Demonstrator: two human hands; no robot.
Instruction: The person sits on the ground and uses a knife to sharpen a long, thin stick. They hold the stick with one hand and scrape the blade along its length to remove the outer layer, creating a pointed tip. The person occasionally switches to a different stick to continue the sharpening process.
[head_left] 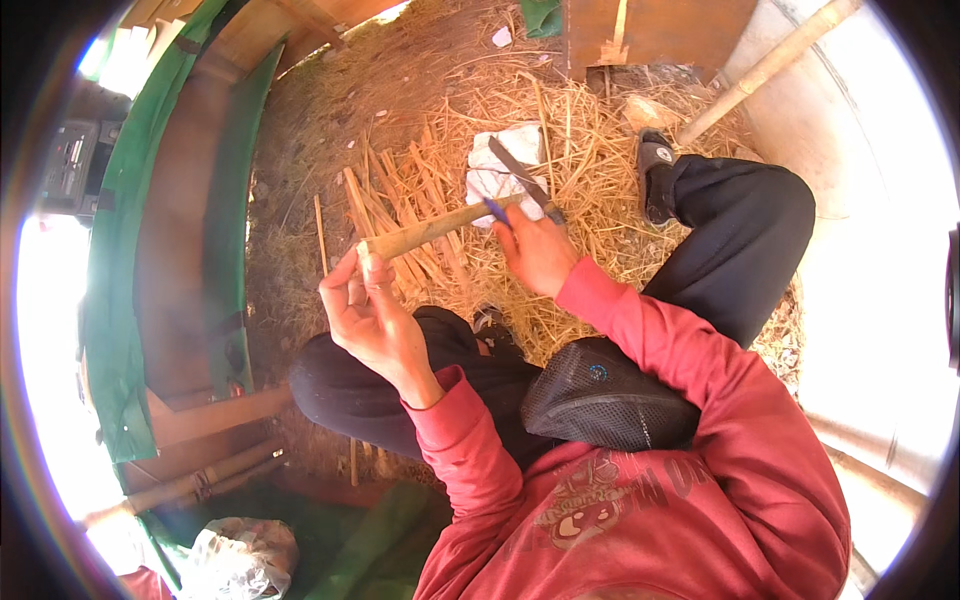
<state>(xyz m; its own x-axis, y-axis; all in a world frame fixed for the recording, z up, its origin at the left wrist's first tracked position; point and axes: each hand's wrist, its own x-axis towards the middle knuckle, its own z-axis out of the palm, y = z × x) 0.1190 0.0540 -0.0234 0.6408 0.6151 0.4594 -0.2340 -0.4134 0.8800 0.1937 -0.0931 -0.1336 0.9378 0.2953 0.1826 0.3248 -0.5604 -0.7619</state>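
Note:
My left hand [370, 315] pinches the near-left end of a tan stick [425, 230] that looks like bamboo or peeled wood. The stick slants up to the right, toward my right hand [540, 252]. Between the fingers of that hand is a slim blue-purple object [497, 211], pen-like in shape, lying against the stick's far end. Whether those fingers also grip the stick is hard to see. Just beyond, a dark-bladed knife [515, 165] rests across a cracked white block [482, 184], its handle end close to my right hand.
Split wood strips [400, 195] and straw-like shavings [590, 160] cover the ground ahead. My bent knees flank the work. A black mesh cap or pouch [610, 395] sits in my lap. Green-edged boards [165, 260] stand left; a pole [765, 70] leans at right. A plastic bag [240, 557] lies lower left.

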